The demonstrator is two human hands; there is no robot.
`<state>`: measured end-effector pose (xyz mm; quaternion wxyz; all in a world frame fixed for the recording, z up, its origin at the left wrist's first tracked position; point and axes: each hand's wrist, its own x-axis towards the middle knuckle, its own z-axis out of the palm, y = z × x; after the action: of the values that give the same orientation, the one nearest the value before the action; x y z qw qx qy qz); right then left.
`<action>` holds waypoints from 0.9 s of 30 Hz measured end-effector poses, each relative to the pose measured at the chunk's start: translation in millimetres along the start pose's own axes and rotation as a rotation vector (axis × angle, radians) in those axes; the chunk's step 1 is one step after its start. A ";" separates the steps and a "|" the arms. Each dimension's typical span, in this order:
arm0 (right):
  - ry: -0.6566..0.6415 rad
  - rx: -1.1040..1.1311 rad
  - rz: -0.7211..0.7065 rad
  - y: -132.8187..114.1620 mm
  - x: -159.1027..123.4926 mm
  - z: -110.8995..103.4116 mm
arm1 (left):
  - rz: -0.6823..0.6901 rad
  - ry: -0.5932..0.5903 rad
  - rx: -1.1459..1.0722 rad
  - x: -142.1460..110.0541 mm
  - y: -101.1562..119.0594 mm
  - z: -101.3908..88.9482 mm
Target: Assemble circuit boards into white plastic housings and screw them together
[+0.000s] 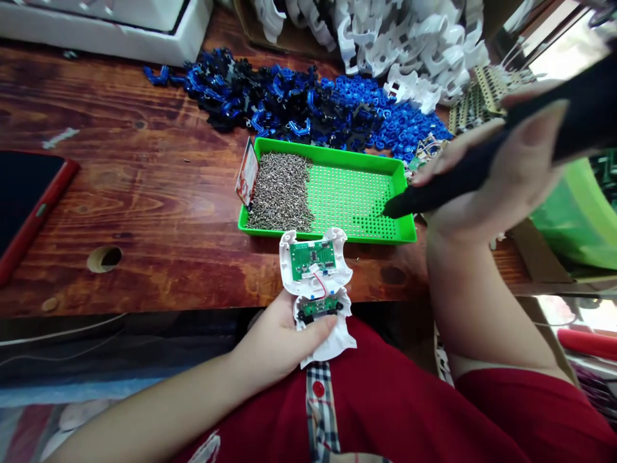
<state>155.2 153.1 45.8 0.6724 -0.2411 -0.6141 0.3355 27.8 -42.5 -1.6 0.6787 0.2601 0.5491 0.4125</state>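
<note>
My left hand (284, 334) is closed around a white plastic shell (330, 350), its thumb across the front. The shell has two halves, joined by thin red and white wires. A green circuit board (313, 258) sits in the upper half, and a smaller green board (321, 305) in the lower one. My right hand (506, 173) grips a long black electric screwdriver (463, 183), whose tip is over the right part of a green tray (332, 149). Small metal screws (279, 190) are heaped in the tray's left part, and its perforated right part holds screws standing in several holes.
Behind the tray lies a pile of black and blue plastic parts (289, 103). White shells (409, 38) are heaped at the back right. A white foam box (187, 38) stands back left, a red-edged tablet-like device (33, 212) at left. The table has a round hole (103, 259).
</note>
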 end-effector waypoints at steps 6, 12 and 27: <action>-0.079 0.091 -0.070 26.1 1.2 22.8 | 0.100 0.013 -0.072 0.0 1.5 4.7; -0.113 0.106 -0.120 28.7 -0.6 19.1 | 0.156 -0.036 -0.067 5.8 -4.1 2.0; -0.037 0.119 -0.104 22.6 0.2 20.7 | 0.170 -0.113 -0.017 6.9 -3.2 7.3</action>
<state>131.3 166.3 31.9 0.6906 -0.1625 -0.6170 0.3405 36.0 -37.7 -6.0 0.6732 0.3228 0.4823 0.4582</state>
